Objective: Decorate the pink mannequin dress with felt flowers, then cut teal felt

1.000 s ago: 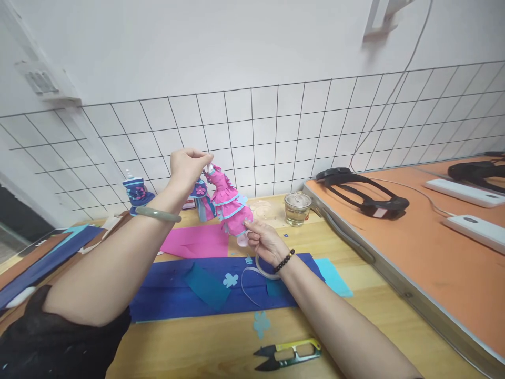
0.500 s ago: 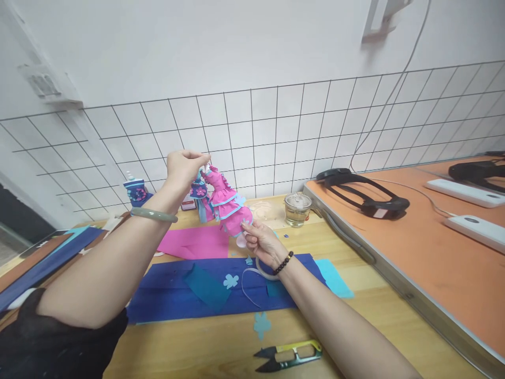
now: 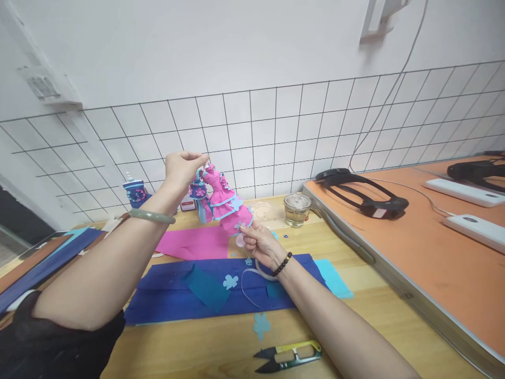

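Note:
A small pink tiered doll dress (image 3: 224, 197) with light-blue trim and flowers, on a little stand, is held tilted above the table. My left hand (image 3: 184, 168) pinches the top of it. At the lower hem, my right hand (image 3: 261, 243) has its thumb and fingers closed on the skirt edge. Behind the dress is a blue doll dress (image 3: 198, 190) with pink flowers, and another blue one (image 3: 136, 192) stands farther left. Under my hands lie a dark blue paper sheet (image 3: 165, 289), a pink sheet (image 3: 193, 242) and a light-blue paper flower (image 3: 230, 282).
Yellow-handled thread snips (image 3: 288, 355) lie near the front edge beside another paper flower (image 3: 261, 325). A lidded glass (image 3: 297, 210) of pale liquid stands at the back. On the right, an orange surface (image 3: 426, 252) carries black headgear (image 3: 366, 200) and white power banks (image 3: 477, 229).
The pink dress has turned slightly, so more of its blue flowers show. Both hands keep their hold in nearly the same places.

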Demonstrator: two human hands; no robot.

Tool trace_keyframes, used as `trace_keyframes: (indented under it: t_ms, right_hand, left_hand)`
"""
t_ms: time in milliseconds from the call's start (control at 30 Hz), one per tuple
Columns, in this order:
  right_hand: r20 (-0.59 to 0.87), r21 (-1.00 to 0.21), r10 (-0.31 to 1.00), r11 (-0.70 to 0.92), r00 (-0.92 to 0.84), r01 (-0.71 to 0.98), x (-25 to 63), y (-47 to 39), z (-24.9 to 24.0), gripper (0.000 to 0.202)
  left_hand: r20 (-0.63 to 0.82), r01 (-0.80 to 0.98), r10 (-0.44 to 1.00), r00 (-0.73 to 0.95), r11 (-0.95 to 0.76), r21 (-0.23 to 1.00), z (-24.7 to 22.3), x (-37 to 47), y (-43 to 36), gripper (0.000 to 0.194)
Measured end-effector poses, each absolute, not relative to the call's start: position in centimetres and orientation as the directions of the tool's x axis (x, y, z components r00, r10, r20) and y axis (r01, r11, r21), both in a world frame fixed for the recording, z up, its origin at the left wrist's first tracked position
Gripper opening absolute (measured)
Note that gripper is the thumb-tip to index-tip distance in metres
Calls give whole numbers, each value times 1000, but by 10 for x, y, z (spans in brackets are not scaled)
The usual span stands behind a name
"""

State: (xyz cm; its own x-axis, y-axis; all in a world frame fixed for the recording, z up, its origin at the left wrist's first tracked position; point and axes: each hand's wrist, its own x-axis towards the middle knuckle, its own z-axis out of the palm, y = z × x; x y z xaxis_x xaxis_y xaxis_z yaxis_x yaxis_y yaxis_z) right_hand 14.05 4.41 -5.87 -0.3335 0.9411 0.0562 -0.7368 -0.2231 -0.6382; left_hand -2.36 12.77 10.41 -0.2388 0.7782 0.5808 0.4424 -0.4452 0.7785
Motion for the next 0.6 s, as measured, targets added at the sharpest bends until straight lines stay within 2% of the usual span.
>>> trace_keyframes:
  t_ms: [233, 600]
  right_hand:
    - [28, -552, 923, -307, -385, -776, 146, 50, -63, 26]
    - [-11, -424, 951, -285, -310, -860, 145, 59, -71, 28]
  left_hand:
    - [606, 390, 771, -194, -507, 769, 105, -25, 126, 13]
    - [638, 332, 757, -144, -570, 751, 104, -24, 129, 18]
